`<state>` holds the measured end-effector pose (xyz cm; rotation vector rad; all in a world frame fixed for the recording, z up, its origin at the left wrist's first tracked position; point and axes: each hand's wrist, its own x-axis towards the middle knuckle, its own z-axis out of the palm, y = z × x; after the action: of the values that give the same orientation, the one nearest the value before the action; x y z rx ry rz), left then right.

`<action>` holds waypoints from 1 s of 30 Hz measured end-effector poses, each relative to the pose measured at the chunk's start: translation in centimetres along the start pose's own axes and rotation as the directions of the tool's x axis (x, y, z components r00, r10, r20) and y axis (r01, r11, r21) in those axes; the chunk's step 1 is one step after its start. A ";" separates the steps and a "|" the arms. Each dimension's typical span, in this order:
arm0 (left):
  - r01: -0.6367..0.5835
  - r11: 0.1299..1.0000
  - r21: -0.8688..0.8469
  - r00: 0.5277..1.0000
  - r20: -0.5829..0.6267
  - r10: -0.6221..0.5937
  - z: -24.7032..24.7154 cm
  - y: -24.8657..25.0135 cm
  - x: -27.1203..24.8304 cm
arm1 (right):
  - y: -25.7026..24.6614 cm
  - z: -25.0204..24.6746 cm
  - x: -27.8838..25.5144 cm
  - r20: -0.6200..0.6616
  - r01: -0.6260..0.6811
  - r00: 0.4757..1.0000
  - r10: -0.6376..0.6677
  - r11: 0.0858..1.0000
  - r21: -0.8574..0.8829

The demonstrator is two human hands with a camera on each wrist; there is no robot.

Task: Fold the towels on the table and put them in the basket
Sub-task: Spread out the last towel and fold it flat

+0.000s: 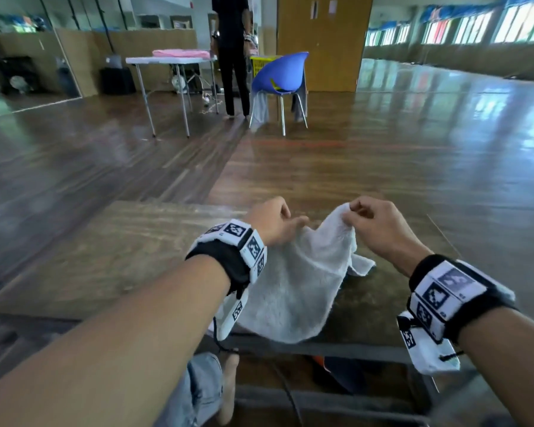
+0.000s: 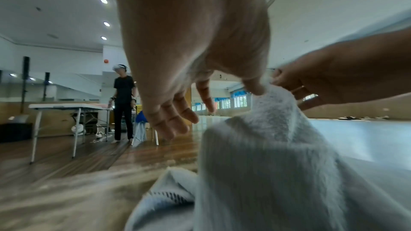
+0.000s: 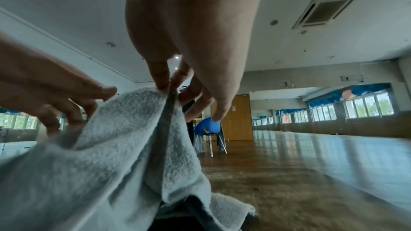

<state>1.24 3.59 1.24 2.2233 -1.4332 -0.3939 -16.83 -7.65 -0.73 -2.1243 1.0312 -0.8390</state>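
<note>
A pale grey towel (image 1: 296, 282) is lifted off the wooden table (image 1: 136, 257) and hangs down to its near edge. My right hand (image 1: 352, 214) pinches the towel's top corner between thumb and fingertips; the right wrist view shows that pinch (image 3: 164, 87) on the towel (image 3: 111, 147). My left hand (image 1: 290, 223) is just left of it. In the left wrist view its thumb (image 2: 253, 85) touches the towel's (image 2: 266, 164) top edge, and its fingers (image 2: 177, 120) hang loose and apart from the cloth. No basket shows near the table.
Across the wooden floor a person in black (image 1: 232, 57) stands by a white folding table (image 1: 170, 60) that carries pink towels (image 1: 179, 53). A blue chair (image 1: 281, 75) stands beside them with a yellow basket (image 1: 259, 64) behind it. My knee (image 1: 204, 383) is below the table's near edge.
</note>
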 end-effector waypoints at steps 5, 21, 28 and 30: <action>-0.087 0.994 -0.073 0.981 0.166 0.098 4.1 -0.3 0.1 | 1.2 1.7 0.1 0.038 0.122 0.991 -0.128 0.985 0.121; -0.220 0.900 -0.376 0.914 -0.401 0.055 -5.4 1.9 2.7 | 2.9 -1.8 0.5 0.121 0.020 0.993 0.015 0.959 -0.283; -0.293 0.946 -0.139 0.953 -0.123 0.277 -2.1 3.3 0.4 | -0.7 -3.1 0.9 -0.040 0.161 0.986 -0.159 0.986 0.038; -0.354 0.926 -0.130 0.934 -0.085 0.346 -0.8 4.5 -0.1 | -2.0 -2.6 1.0 -0.013 0.217 0.976 -0.217 0.975 0.044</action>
<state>-1.92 2.31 4.27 1.8024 -1.6728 -0.2941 -17.43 -8.15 2.65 -2.2237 0.7848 -0.9653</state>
